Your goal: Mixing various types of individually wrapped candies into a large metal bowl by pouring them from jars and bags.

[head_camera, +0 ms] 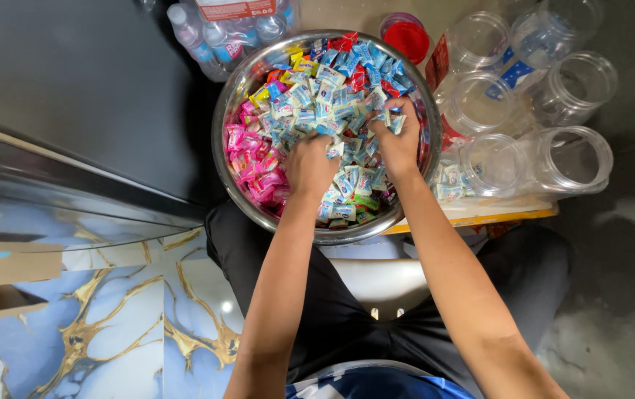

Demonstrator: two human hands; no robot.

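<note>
Left hand (pixel 310 164) curled, fingers dug into wrapped candies (pixel 317 103), handful clutched. Right hand (pixel 397 140) likewise closed on bunch of light-blue wrappers, few held above heap. Candies piled in steel bowl (pixel 232 96): blue-white in middle, pink at left, yellow and red toward far rim. Clear plastic jars (pixel 572 159) lain on side just right of bowl; red lid (pixel 406 37) beyond; water bottles (pixel 221 33) at far left.

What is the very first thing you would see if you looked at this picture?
A big shiny metal bowl in the middle, heaped with wrapped candies, mostly pale blue with a bright pink patch on its left side. The left hand and right hand are both dug into the pile, grabbing fistfuls. To the right of the bowl lie several clear plastic jars, one with a few candies inside.
</note>
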